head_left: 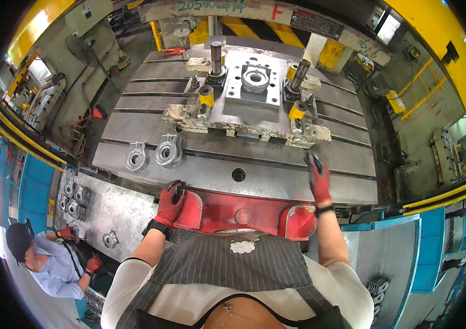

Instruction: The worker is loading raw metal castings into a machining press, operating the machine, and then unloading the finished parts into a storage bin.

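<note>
My left hand, in a red glove with dark fingers, is at the bed's front edge, beside the left end of a red panel. Its fingers are curled, and what they hold, if anything, is hidden. My right hand, gloved alike, reaches over the right front of the metal bed with fingers stretched forward. Two grey ring-shaped metal parts lie on the bed ahead of my left hand. Farther back, a similar ring part sits on the die plate.
Upright guide posts and yellow cylinders flank the die plate. The upper die block hangs above. At left, a co-worker in red gloves works at a metal table with several ring parts.
</note>
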Tool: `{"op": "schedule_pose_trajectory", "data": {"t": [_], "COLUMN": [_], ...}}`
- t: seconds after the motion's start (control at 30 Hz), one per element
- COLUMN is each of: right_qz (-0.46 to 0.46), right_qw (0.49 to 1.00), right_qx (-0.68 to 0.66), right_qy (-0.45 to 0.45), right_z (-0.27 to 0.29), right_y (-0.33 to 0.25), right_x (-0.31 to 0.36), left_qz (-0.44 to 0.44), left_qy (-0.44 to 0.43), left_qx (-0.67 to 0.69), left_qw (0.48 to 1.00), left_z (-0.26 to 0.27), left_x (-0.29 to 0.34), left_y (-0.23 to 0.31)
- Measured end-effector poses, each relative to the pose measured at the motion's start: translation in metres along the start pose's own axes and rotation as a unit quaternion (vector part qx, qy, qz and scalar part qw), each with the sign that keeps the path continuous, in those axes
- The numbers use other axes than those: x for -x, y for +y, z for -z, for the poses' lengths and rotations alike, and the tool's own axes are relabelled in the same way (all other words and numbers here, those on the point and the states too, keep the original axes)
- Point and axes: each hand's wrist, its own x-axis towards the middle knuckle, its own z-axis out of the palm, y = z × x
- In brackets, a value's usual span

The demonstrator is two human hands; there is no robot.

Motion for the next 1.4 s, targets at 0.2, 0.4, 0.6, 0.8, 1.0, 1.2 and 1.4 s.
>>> {"op": "schedule_pose_trajectory", "data": {"t": [0.2,0.4,0.6,0.8,1.0,1.2,1.4], "right_qz": [0.099,-0.083,-0.103,-0.087,-0.1,-0.041,-0.054], "right_qw": [0.965,0.878,0.84,0.868,0.826,0.863,0.85], "right_qx": [0.238,0.466,0.528,0.485,0.544,0.5,0.514], "right_qy": [-0.055,-0.074,-0.069,-0.056,-0.108,-0.053,-0.1], "right_z": [-0.172,-0.26,-0.266,-0.261,-0.268,-0.262,-0.261], "right_y": [-0.051,-0.065,-0.06,-0.057,-0.055,-0.039,-0.03], "right_x": [-0.171,-0.261,-0.279,-0.284,-0.28,-0.281,-0.288], "left_qz": [-0.003,-0.005,-0.004,0.002,0.016,0.008,0.003], "left_qy": [-0.013,-0.022,-0.021,-0.022,-0.015,-0.016,-0.007], "left_qx": [-0.035,-0.057,-0.081,-0.075,-0.054,-0.073,-0.075], "left_qw": [0.999,0.998,0.996,0.997,0.998,0.997,0.997], "left_z": [0.006,0.007,0.01,0.01,0.013,0.011,0.012], "left_x": [-0.008,-0.011,-0.011,-0.011,-0.012,-0.011,-0.012], "left_y": [0.017,0.017,0.017,0.019,0.023,0.02,0.02]}}
